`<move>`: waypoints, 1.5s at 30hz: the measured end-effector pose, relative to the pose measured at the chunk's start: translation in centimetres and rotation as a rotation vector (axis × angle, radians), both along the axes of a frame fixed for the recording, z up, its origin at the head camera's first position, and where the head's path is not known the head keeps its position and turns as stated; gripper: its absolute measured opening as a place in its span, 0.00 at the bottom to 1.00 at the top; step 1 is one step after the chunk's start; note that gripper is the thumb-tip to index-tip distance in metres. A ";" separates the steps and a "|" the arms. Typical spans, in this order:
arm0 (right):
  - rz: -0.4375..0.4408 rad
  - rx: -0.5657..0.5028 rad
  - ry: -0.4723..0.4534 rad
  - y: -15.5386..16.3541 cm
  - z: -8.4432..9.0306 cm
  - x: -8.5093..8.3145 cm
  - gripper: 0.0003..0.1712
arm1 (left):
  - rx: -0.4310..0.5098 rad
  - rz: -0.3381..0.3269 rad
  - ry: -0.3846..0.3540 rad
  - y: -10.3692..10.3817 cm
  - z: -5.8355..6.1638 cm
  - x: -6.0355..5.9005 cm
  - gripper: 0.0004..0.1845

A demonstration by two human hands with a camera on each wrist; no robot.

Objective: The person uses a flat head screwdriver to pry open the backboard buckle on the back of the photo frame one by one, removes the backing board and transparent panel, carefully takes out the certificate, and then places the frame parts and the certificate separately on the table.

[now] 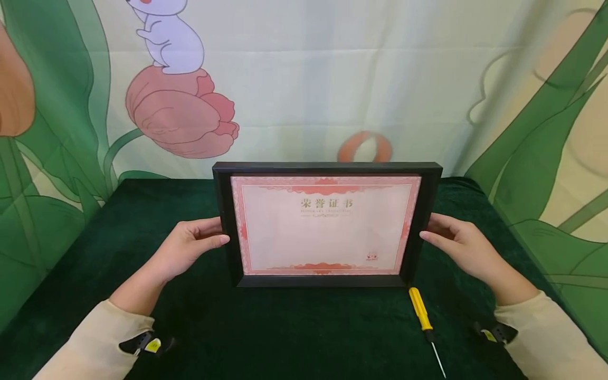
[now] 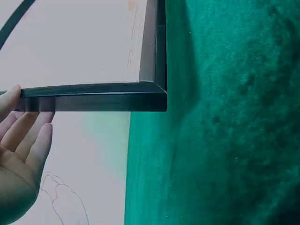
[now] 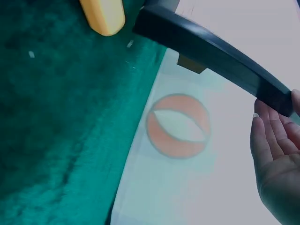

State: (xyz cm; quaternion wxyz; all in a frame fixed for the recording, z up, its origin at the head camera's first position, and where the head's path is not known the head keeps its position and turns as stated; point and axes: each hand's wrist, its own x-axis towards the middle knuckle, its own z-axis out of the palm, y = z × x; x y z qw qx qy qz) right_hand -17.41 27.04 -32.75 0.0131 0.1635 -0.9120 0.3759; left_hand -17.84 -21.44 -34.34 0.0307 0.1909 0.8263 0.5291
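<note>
A black picture frame [image 1: 328, 282] with a pink-bordered certificate [image 1: 323, 237] inside stands upright, face toward me, at the middle of the table. My left hand [image 1: 195, 245] grips its left side, thumb on the front edge and fingers behind. On the opposite side my right hand [image 1: 458, 243] holds the frame the same way. In the left wrist view, the left hand's fingers [image 2: 35, 136] reach under the black edge. The right wrist view shows the right hand [image 3: 281, 164] pinching the frame's side near its end. Whether the bottom edge touches the cloth is hard to tell.
A screwdriver [image 1: 420, 309] with a yellow handle lies on the dark green cloth [image 1: 285, 332], just below the frame's lower right corner. Behind the table hangs a printed curtain [image 1: 285, 79] with flowers and a white animal.
</note>
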 end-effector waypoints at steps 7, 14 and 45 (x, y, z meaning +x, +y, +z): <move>-0.008 0.014 0.027 -0.3 0.5 -0.1 0.25 | -0.014 0.011 0.042 0.6 1.8 0.9 0.20; 0.028 0.028 0.163 -0.6 0.1 -0.5 0.18 | -0.016 0.014 0.148 0.9 2.0 1.4 0.19; 0.070 0.111 0.335 -0.9 -1.8 -2.0 0.18 | -0.235 0.162 0.466 0.5 -2.3 -0.9 0.15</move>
